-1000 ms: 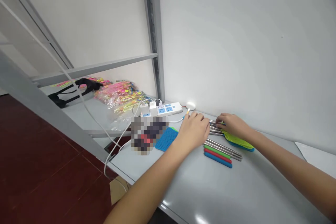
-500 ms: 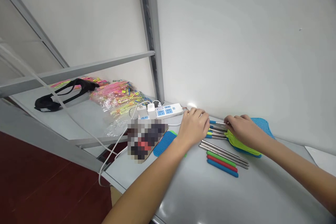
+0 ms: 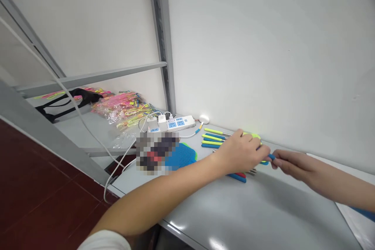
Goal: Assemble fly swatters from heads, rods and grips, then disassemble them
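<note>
My left hand is closed round one end of a blue handle, and the fingertips of my right hand pinch its other end. The rest of that piece is hidden by the hands. Beneath and behind my left hand lie several fly swatters with yellow-green handles and blue handles. A yellow-green mesh head shows past my left knuckles. Loose metal rods and a blue grip tube, beside a red one, are partly covered by my left forearm.
Left of the swatters lies a blue mesh head beside a blurred-out object. A white power strip with plugs and cables stands behind. Plastic-bagged colourful items and a black strap-like object rest on the shelf beyond the metal frame.
Both hands have moved right and toward the table's front, coming together on the blue handle. The swatter handles at the back are more exposed. The view has turned slightly right.
</note>
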`<move>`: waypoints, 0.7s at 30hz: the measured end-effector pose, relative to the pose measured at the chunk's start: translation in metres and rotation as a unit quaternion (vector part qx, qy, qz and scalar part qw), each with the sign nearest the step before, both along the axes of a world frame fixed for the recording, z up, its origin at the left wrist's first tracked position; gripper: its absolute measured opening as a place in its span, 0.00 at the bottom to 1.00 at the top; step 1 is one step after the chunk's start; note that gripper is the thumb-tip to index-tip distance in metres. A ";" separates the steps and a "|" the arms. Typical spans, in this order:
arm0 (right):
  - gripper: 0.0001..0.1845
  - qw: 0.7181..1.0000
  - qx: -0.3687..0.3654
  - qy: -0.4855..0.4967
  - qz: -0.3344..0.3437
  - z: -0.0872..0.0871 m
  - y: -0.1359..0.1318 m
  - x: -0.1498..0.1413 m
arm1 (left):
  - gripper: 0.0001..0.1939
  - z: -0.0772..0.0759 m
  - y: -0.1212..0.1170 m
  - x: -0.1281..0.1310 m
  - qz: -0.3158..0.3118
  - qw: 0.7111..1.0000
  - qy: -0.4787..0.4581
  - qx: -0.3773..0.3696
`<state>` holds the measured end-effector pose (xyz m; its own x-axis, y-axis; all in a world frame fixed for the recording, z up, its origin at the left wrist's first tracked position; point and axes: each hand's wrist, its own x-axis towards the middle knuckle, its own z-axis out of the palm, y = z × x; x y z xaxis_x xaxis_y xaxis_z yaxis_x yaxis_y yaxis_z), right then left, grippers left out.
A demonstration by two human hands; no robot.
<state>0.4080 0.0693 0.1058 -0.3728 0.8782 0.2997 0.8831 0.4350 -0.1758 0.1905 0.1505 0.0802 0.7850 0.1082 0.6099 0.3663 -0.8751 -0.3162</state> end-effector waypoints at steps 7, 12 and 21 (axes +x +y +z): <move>0.13 0.989 -0.131 -0.061 0.023 -0.033 -0.058 -0.026 | 0.20 -0.014 -0.064 -0.027 0.033 0.971 0.149 -0.183; 0.12 0.985 -0.023 -0.142 0.097 -0.040 -0.069 -0.047 | 0.18 -0.002 -0.086 -0.049 0.080 0.914 0.221 -0.331; 0.10 0.949 0.168 -0.221 0.152 -0.034 -0.067 -0.055 | 0.19 0.006 -0.064 -0.056 -0.026 0.528 0.243 -0.813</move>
